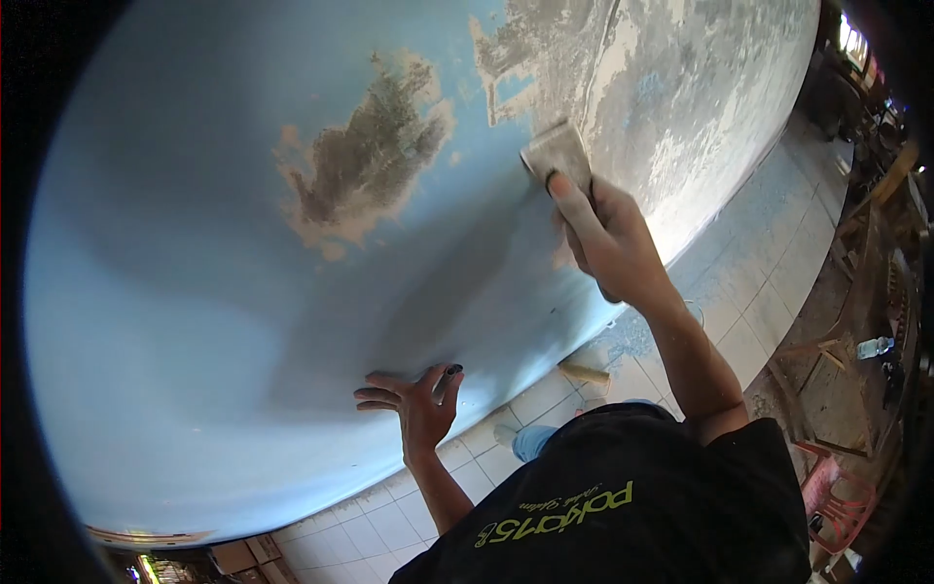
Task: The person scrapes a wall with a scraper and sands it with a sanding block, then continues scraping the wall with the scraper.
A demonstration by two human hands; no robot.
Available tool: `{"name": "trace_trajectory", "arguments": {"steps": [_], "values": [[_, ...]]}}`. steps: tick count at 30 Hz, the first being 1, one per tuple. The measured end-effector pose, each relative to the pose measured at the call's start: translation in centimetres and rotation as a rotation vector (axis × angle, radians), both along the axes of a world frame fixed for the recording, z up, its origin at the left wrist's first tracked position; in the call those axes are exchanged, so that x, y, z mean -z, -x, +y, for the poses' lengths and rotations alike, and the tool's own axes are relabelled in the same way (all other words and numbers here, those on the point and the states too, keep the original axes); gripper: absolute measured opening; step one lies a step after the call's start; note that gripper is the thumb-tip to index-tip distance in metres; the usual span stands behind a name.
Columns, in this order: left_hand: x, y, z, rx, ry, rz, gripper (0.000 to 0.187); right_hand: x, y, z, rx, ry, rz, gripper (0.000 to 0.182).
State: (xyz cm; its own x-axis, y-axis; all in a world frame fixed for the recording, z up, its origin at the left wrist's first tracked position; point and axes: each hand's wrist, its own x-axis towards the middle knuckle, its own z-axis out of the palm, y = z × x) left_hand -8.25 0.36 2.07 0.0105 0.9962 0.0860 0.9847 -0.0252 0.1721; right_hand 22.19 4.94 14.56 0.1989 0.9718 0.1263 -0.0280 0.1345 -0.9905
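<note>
My right hand [611, 232] is closed round a broad, flat scraper [557, 151], thumb along it, with the blade at a large curved blue painted surface [185, 253]. The blade overlaps the border between blue paint and a stripped grey area [671, 107]. Lower down, my left hand [425, 407] leans on the blue paint with its fingers stretched out. A slim, dark-tipped metallic tool [447, 383] is tucked by its thumb; I cannot tell its kind. A rough grey-brown patch [375, 151] with pale edges lies above the left hand.
Below the curved surface runs a tiled floor [769, 307] with dust on it. A small yellowish block [585, 374] lies on the tiles. To the right are wooden pieces [861, 321], a plastic bottle [875, 347] and a red chair [839, 496]. Cardboard boxes [248, 555] stand at lower left.
</note>
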Motion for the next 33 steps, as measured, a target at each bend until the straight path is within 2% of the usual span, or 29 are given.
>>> {"name": "trace_trajectory", "arguments": {"steps": [1,2,4,5,8,10,12,14,15,17,18,20,21,22,23,24,26,28,30,31,33], "values": [[-0.1,0.1,0.0,-0.004,0.030,-0.007,0.044,-0.2,-0.2,-0.9,-0.073,0.106,0.012,0.038],[-0.1,0.0,0.0,-0.012,0.059,-0.015,0.043,0.6,-0.5,-1.6,-0.082,0.098,0.010,0.038],[-0.3,-0.1,0.1,-0.012,0.058,-0.021,0.042,3.0,-1.5,-2.9,-0.322,0.169,0.291,0.032],[-0.4,-0.1,0.0,-0.002,0.070,-0.022,0.041,3.3,-1.9,-3.8,-0.334,0.166,0.294,0.032],[-0.4,0.0,-0.1,0.007,0.075,-0.025,0.039,4.1,-3.0,-6.0,-0.254,0.098,0.384,0.030],[0.1,0.2,-0.4,0.033,0.014,0.002,0.038,5.3,-4.2,-6.8,0.017,0.290,0.494,0.032],[-0.2,0.0,-0.5,0.062,-0.053,0.024,0.037,9.3,-6.2,-7.4,0.106,0.471,0.639,0.035],[-0.8,-0.7,-0.6,0.024,0.004,-0.015,0.035,19.1,-9.1,-8.2,0.047,0.577,1.020,0.034],[-0.2,-0.3,-0.4,0.029,0.000,-0.011,0.035,22.1,-8.9,-8.7,0.048,0.571,1.025,0.034],[1.5,1.2,0.2,0.436,-0.568,0.874,0.032,25.5,-8.4,-9.8,0.279,0.694,1.318,0.039],[1.3,1.0,0.3,0.440,-0.573,0.878,0.032,24.5,-7.9,-9.9,0.279,0.688,1.324,0.039],[0.5,0.5,0.0,0.437,-0.575,0.894,0.030,19.7,-5.3,-10.4,0.452,0.608,0.932,0.054],[-0.2,-0.1,-0.4,0.431,-0.581,0.898,0.030,17.0,-4.7,-10.6,0.467,0.604,0.862,0.063],[-1.0,-0.9,-0.9,0.229,-0.297,0.437,0.030,16.1,-4.8,-11.0,0.456,0.597,0.863,0.063],[-1.5,-1.4,-1.1,0.027,-0.018,-0.027,0.031,15.6,-4.8,-11.3,0.327,0.525,0.752,0.064],[-1.5,-1.3,-1.0,0.021,-0.034,-0.025,0.031,14.9,-4.9,-11.4,0.201,0.448,0.640,0.065],[-0.8,-0.4,-1.0,0.053,-0.018,-0.002,0.031,12.8,-4.7,-11.4,0.145,0.382,0.577,0.061],[0.4,0.8,-1.1,0.091,-0.082,-0.021,0.031,11.2,-4.9,-11.2,-0.034,0.299,0.391,0.058],[1.1,1.3,-1.0,0.130,-0.109,-0.022,0.032,9.1,-3.9,-10.7,-0.007,0.212,0.351,0.052],[1.4,1.5,-1.0,0.116,-0.099,-0.091,0.033,8.8,-3.2,-10.4,0.066,0.048,0.285,0.051],[1.3,1.7,-0.9,0.125,-0.120,-0.064,0.033,7.2,-2.1,-9.7,0.148,-0.184,0.182,0.049]]}}
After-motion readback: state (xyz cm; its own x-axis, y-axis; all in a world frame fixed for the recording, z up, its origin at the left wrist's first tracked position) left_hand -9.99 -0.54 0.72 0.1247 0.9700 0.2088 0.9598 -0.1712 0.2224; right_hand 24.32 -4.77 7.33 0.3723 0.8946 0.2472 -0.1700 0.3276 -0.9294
